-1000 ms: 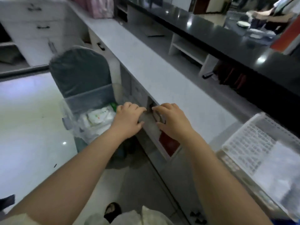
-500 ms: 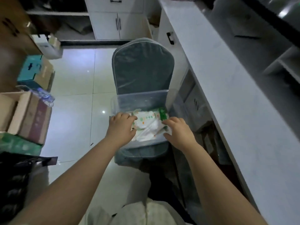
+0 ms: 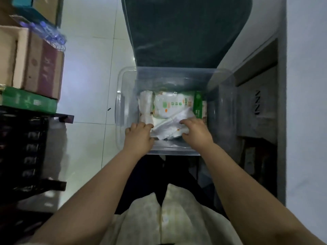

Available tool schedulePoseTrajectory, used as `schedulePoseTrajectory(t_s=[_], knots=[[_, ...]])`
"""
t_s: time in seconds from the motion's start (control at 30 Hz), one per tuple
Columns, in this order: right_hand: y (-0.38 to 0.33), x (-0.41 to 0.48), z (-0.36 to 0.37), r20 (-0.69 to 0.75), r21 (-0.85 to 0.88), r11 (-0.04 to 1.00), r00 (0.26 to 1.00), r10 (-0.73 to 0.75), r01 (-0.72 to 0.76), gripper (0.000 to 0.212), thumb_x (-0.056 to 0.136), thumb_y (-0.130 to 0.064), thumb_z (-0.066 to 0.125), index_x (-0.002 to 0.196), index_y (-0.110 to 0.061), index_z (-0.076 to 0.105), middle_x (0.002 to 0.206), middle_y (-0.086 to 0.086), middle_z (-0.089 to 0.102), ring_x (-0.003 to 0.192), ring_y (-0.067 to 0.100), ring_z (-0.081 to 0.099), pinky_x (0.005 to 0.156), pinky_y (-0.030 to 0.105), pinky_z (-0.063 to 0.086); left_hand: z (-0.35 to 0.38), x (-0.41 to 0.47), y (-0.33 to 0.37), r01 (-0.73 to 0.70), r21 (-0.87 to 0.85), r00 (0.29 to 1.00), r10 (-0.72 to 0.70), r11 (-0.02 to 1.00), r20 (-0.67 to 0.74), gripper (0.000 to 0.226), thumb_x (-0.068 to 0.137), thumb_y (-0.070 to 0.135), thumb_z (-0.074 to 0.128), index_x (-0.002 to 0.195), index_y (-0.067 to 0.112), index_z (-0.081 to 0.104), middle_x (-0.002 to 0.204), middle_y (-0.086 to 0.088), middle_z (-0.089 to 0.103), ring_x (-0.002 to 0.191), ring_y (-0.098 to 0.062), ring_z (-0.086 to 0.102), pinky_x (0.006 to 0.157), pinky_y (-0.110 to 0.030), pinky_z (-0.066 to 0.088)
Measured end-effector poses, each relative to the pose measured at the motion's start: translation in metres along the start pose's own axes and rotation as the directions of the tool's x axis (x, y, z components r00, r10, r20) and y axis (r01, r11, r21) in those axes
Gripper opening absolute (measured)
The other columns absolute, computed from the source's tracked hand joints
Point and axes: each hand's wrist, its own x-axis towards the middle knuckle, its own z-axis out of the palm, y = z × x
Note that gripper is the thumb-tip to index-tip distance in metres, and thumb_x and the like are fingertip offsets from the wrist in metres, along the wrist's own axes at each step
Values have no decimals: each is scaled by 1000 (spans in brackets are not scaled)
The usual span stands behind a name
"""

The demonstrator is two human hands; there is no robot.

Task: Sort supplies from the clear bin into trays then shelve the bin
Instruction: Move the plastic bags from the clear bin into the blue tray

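The clear bin rests on the seat of a dark green chair, right below me. Inside lie a white printed pack with green and orange marks, a green-edged pack at its right and a crumpled white packet nearest me. Both hands reach over the bin's near wall. My left hand has its fingers curled at the left edge of the crumpled white packet. My right hand grips the packet's right side. The bottom of the bin under the packs is hidden.
Cardboard boxes and a green box are stacked on a black rack at the left. A white counter with a grey open cabinet below it runs along the right. Pale tiled floor lies between rack and chair.
My view swung from the counter down to the bin on the chair. Both hands left the counter drawer, went into the bin and closed on the crumpled white packet.
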Motion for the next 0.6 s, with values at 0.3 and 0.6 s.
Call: schedulePoseTrajectory(t_s=[0.3, 0.6], knots=[[30, 121, 53, 79, -84, 994, 995, -60, 67, 57, 78, -7, 62, 130, -25, 52, 133, 5, 51, 123, 29, 38, 103, 41, 30, 61, 107, -27, 41, 37, 985, -46, 998, 166, 58, 84, 28, 62, 139, 23, 43, 142, -7, 43, 126, -32, 38, 97, -43, 34], [42, 166, 112, 199, -416, 877, 965, -170, 240, 48, 73, -2, 64, 119, -14, 55, 120, 9, 53, 111, 33, 43, 100, 50, 26, 106, 187, -45, 227, -132, 972, -217, 965, 87, 71, 81, 5, 60, 142, 25, 30, 154, -14, 14, 129, -36, 28, 103, -45, 32]])
